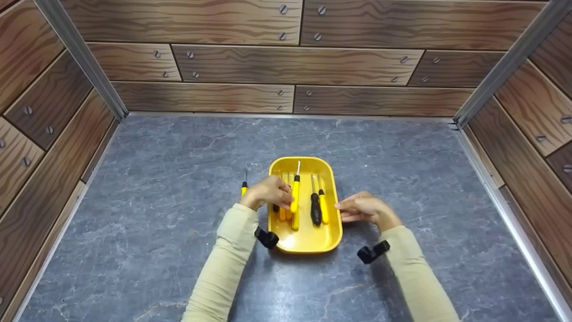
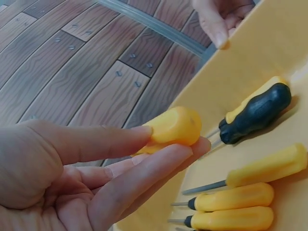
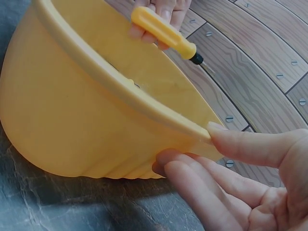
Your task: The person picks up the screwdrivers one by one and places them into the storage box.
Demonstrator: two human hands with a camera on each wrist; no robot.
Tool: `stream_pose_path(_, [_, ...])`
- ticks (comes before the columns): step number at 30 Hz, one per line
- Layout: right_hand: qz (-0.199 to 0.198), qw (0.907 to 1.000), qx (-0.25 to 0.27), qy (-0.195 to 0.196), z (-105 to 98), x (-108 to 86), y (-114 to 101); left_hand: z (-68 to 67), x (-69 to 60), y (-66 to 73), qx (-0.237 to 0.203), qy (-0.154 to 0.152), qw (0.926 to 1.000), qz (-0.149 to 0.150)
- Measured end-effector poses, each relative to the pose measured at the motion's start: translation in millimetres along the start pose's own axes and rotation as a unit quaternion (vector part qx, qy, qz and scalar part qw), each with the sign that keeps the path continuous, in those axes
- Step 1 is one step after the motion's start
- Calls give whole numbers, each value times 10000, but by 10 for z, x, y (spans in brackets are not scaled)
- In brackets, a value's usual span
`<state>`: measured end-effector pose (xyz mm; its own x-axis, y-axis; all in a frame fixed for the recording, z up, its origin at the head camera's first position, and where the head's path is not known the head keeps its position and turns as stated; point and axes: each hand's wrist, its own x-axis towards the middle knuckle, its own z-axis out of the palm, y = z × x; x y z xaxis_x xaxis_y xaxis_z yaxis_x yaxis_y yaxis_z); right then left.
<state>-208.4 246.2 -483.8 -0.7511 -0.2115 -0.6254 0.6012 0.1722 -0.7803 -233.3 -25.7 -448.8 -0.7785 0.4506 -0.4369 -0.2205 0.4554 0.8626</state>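
In the head view my left hand (image 1: 273, 193) is over the left part of a yellow plastic tray (image 1: 337, 237), pinching a screwdriver (image 1: 296, 190) by its yellow handle. Its shaft points away from me. The left wrist view shows thumb and fingertips on the handle end (image 2: 175, 126). At the tray's right side, my right hand (image 1: 364, 208) pinches the rim, thumb on top and fingers against the outer wall in the right wrist view. Inside the tray lie a black-handled screwdriver (image 1: 316, 209), a yellow one (image 1: 323, 208) beside it and several more yellow-handled ones (image 2: 231, 218) on the left.
Another yellow-handled screwdriver (image 1: 244, 184) lies on the grey marbled table (image 1: 178, 179), left of the tray and partly hidden by my left hand. Wood-patterned walls (image 1: 295, 65) stand at the back and both sides, with metal strips (image 1: 478, 76) at the corners.
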Motion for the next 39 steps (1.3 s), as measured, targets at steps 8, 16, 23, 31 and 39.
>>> stream_pose_path(8, [-23,10000,-27,14,-1,9,8,80,59,-3,121,-91,9995,-262])
stream_pose_path(16, [-22,10000,-78,-26,-4,1,6,97,95,-8,323,-116,9992,-220])
stream_pose_path(23, [-83,9997,-64,-206,-5,1,9,114,121,-7,401,-118,9990,-179])
stream_pose_path(31, [-48,9998,-89,-179,-14,-12,-9,140,137,16,434,-43,9983,-381])
stream_pose_path(39, [-63,9998,-101,-135,0,-2,2,182,162,31,543,-15,9977,-393])
